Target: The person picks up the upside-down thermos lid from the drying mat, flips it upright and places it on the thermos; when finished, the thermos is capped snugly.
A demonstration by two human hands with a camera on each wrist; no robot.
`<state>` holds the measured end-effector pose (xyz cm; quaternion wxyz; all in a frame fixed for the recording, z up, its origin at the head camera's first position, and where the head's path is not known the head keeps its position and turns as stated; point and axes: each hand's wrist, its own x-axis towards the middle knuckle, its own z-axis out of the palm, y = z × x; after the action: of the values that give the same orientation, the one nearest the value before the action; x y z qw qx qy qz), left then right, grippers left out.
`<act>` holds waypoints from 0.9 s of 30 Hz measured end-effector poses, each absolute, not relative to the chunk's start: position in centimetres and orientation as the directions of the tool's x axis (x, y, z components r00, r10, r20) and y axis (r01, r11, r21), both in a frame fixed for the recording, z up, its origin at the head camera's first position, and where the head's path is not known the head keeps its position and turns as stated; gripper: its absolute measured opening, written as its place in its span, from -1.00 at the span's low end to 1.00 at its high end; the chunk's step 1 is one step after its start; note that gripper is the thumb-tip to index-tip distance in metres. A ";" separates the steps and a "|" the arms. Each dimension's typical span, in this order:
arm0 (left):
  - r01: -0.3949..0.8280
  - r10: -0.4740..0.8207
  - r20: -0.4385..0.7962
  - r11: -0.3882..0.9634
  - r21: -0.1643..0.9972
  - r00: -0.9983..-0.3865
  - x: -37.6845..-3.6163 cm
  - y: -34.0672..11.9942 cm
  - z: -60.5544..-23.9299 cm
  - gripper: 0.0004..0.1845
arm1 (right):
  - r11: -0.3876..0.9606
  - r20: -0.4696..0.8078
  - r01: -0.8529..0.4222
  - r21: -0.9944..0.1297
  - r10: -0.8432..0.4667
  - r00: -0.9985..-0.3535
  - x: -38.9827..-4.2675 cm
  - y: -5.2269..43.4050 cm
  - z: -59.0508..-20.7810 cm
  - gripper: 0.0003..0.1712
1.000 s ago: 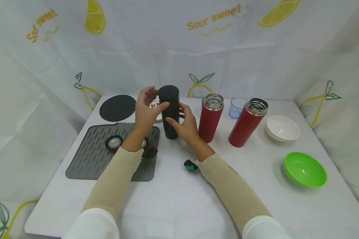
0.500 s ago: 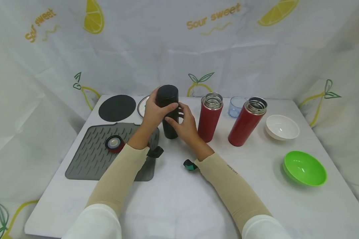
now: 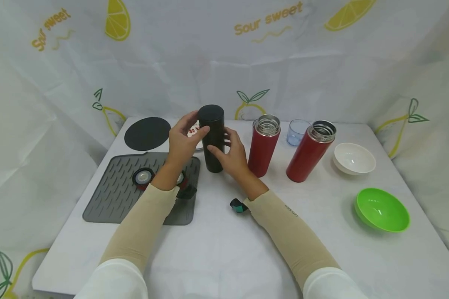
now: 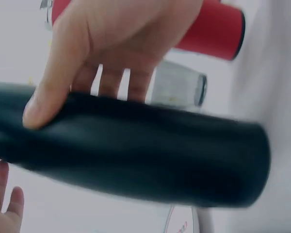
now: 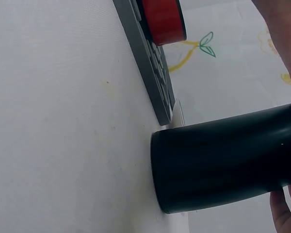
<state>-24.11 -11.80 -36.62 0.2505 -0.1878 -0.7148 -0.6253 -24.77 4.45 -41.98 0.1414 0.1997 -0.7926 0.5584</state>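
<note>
A black flask [image 3: 214, 141] with its lid on stands upright on the white table [image 3: 224, 249], just right of the grey mat. My right hand [image 3: 230, 154] grips its body from the right. My left hand [image 3: 184, 139] holds its upper part, thumb across the front and fingers reaching behind. In the left wrist view the thumb of my left hand [image 4: 111, 43] presses on the black flask [image 4: 136, 155]. The right wrist view has the black flask [image 5: 223, 160] standing on the table, with my right hand [image 5: 287, 34] at the frame's edge.
Two open red flasks [image 3: 263, 145] [image 3: 309, 151] stand to the right, a clear blue cup [image 3: 296, 132] behind them. Farther right lie a white bowl [image 3: 353, 158] and a green bowl [image 3: 381, 209]. Left are the grey ribbed mat [image 3: 112, 199] holding a red lid [image 3: 143, 177], and a black round pad [image 3: 147, 133].
My left hand, wrapped tightly round the flask's top half a second ago, has turned back leftward with its fingers looser. The flask and my right hand stay in place.
</note>
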 end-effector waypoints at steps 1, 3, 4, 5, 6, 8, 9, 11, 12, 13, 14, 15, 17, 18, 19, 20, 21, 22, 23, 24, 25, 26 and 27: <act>0.577 -0.046 0.589 0.156 0.802 -0.806 -24.0 -11.4 -36.6 -0.39 | 0.299 0.449 -0.477 -0.827 -0.159 -0.879 -24.8 4.5 -42.0 -0.19; 0.556 -0.059 0.574 0.182 0.811 -0.817 -23.7 -10.5 -36.4 -0.31 | 0.305 0.456 -0.484 -0.820 -0.161 -0.875 -24.8 4.6 -42.0 -0.19; 0.551 -0.069 0.572 0.196 0.811 -0.817 -23.6 -10.0 -36.3 -0.27 | 0.308 0.462 -0.489 -0.816 -0.161 -0.872 -24.9 4.6 -42.0 -0.19; 0.542 -0.083 0.567 0.212 0.813 -0.819 -23.6 -9.5 -36.2 -0.22 | 0.310 0.466 -0.493 -0.813 -0.162 -0.870 -24.9 4.6 -41.9 -0.20; 0.526 -0.100 0.559 0.235 0.817 -0.823 -23.6 -9.0 -36.1 -0.18 | 0.311 0.472 -0.498 -0.809 -0.160 -0.867 -24.9 4.6 -41.9 -0.21; 0.497 -0.143 0.542 0.260 0.828 -0.828 -23.8 -8.2 -35.9 -0.15 | 0.312 0.481 -0.506 -0.804 -0.160 -0.862 -25.0 4.7 -41.7 -0.23; 0.493 -0.160 0.540 0.260 0.830 -0.826 -23.9 -8.0 -35.8 -0.15 | 0.308 0.482 -0.508 -0.805 -0.162 -0.861 -25.0 4.7 -41.7 -0.23; 0.475 -0.175 0.519 0.239 0.847 -0.837 -24.0 -8.1 -35.7 -0.18 | 0.300 0.472 -0.502 -0.811 -0.170 -0.865 -24.9 4.6 -41.6 -0.22; 0.474 -0.170 0.513 0.225 0.851 -0.841 -24.1 -8.3 -35.6 -0.21 | 0.297 0.467 -0.499 -0.814 -0.176 -0.867 -24.9 4.6 -41.5 -0.21; 0.476 -0.156 0.510 0.212 0.854 -0.846 -24.2 -8.6 -35.6 -0.24 | 0.294 0.460 -0.494 -0.818 -0.181 -0.869 -24.9 4.6 -41.5 -0.20; 0.479 -0.131 0.508 0.198 0.855 -0.851 -24.3 -9.1 -35.5 -0.26 | 0.291 0.452 -0.488 -0.823 -0.185 -0.873 -24.8 4.6 -41.5 -0.19; 0.473 -0.100 0.495 0.185 0.862 -0.863 -24.5 -9.5 -35.4 -0.26 | 0.287 0.447 -0.484 -0.827 -0.187 -0.875 -24.8 4.6 -41.5 -0.19; 0.456 -0.026 0.467 0.174 0.873 -0.884 -24.9 -10.5 -35.2 -0.26 | 0.288 0.440 -0.476 -0.831 -0.184 -0.879 -24.8 4.7 -41.5 -0.20; 0.450 0.014 0.454 0.175 0.876 -0.891 -25.1 -10.9 -35.1 -0.25 | 0.287 0.439 -0.474 -0.832 -0.181 -0.880 -24.8 4.7 -41.5 -0.21; 0.440 0.056 0.438 0.173 0.881 -0.897 -25.3 -11.3 -34.9 -0.24 | 0.287 0.438 -0.472 -0.833 -0.179 -0.881 -24.8 4.7 -41.4 -0.22; 0.430 0.096 0.419 0.166 0.888 -0.903 -25.6 -11.6 -34.8 -0.23 | 0.285 0.437 -0.471 -0.835 -0.179 -0.882 -24.7 4.7 -41.4 -0.22; 0.417 0.132 0.399 0.163 0.894 -0.907 -25.8 -12.0 -34.6 -0.22 | 0.285 0.434 -0.469 -0.836 -0.179 -0.883 -24.7 4.8 -41.4 -0.23; 0.410 0.168 0.385 0.157 0.899 -0.908 -26.0 -12.2 -34.5 -0.21 | 0.285 0.431 -0.467 -0.837 -0.181 -0.884 -24.7 4.8 -41.4 -0.22; 0.404 0.197 0.373 0.150 0.902 -0.907 -26.2 -12.5 -34.4 -0.21 | 0.284 0.428 -0.465 -0.839 -0.184 -0.885 -24.7 4.8 -41.4 -0.22; 0.393 0.229 0.358 0.133 0.910 -0.905 -26.5 -12.7 -34.4 -0.21 | 0.284 0.428 -0.465 -0.839 -0.185 -0.885 -24.6 4.8 -41.4 -0.22; 0.382 0.259 0.344 0.113 0.917 -0.903 -26.7 -12.8 -34.3 -0.21 | 0.285 0.427 -0.464 -0.838 -0.186 -0.885 -24.6 4.8 -41.4 -0.21; 0.370 0.286 0.331 0.094 0.924 -0.899 -26.9 -12.9 -34.3 -0.21 | 0.287 0.425 -0.462 -0.839 -0.186 -0.886 -24.6 4.9 -41.4 -0.21; 0.357 0.309 0.318 0.076 0.931 -0.896 -27.2 -13.0 -34.3 -0.21 | 0.290 0.423 -0.460 -0.839 -0.184 -0.887 -24.6 4.9 -41.5 -0.21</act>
<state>-27.17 -13.02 -34.35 0.0187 -0.2269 -0.7334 -0.6406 -24.59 4.94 -41.48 0.1232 0.2029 -0.7937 0.5600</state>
